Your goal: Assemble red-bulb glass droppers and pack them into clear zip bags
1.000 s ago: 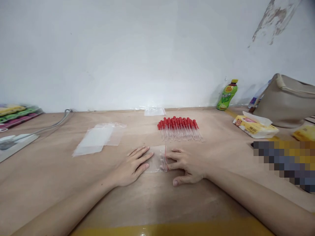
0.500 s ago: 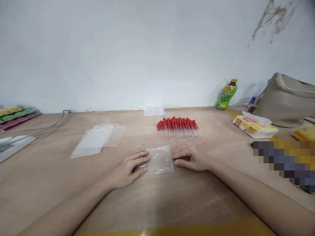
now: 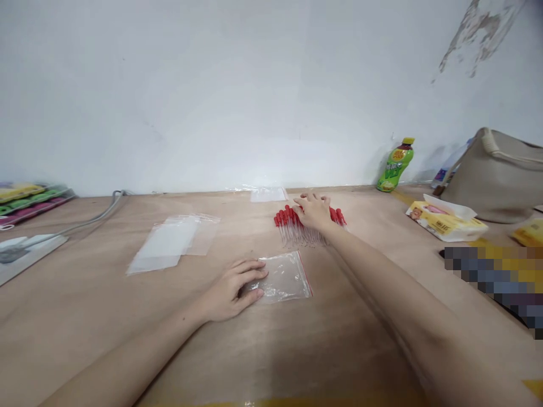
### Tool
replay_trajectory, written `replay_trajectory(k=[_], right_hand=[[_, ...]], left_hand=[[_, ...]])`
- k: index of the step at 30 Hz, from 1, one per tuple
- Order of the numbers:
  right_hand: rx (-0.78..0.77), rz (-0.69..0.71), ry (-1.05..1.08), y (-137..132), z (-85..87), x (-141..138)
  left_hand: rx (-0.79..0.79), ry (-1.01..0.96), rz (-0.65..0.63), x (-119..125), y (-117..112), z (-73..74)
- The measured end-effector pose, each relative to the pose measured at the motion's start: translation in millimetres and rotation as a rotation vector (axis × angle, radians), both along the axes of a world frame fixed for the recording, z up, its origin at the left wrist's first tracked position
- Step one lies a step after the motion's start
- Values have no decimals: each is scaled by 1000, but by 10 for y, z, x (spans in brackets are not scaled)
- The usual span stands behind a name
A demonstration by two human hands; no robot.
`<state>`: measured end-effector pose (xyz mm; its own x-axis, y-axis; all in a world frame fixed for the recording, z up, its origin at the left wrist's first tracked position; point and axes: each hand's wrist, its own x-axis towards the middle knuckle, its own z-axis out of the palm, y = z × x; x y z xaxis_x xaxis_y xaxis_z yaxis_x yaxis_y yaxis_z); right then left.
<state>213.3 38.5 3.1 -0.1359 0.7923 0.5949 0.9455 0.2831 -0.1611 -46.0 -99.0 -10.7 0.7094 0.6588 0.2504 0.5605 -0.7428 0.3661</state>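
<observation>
A clear zip bag (image 3: pixel 283 277) with a red seal line along its right edge lies flat in front of me. My left hand (image 3: pixel 237 287) is open, its fingertips resting on the bag's left side. Beyond the bag, a row of droppers (image 3: pixel 288 223) with red rubber bulbs and thin clear tubes lies on the table. Over the middle of that row is my right hand (image 3: pixel 314 212), fingers apart at the bulbs and covering several of them. No dropper shows lifted in it.
Several more zip bags (image 3: pixel 169 243) lie fanned out at left, and another bag (image 3: pixel 268 195) sits by the wall. A cable (image 3: pixel 95 217) runs along the far left. On the right stand a green bottle (image 3: pixel 395 165), a tissue pack (image 3: pixel 445 219) and a beige handbag (image 3: pixel 496 175).
My right hand has left the bag's sealed edge and moved forward onto the droppers. My left hand stays on the bag. The view has shifted slightly.
</observation>
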Motion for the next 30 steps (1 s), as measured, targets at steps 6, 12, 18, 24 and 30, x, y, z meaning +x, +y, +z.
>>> replay_trajectory(k=[6, 12, 18, 24, 30], right_hand=[[-202, -27, 65, 175, 45, -37], [-307, 157, 492, 52, 268, 123], [-261, 357, 1102, -551, 188, 372], [-341, 327, 1275, -980, -283, 421], [-591, 426, 1363, -1154, -445, 375]], left_hand=[[-14, 2, 0, -19, -8, -17], [-32, 40, 5, -37, -18, -15], [-20, 52, 19, -60, -16, -35], [-24, 24, 1, -46, -2, -36], [-40, 54, 38, -49, -14, -17]])
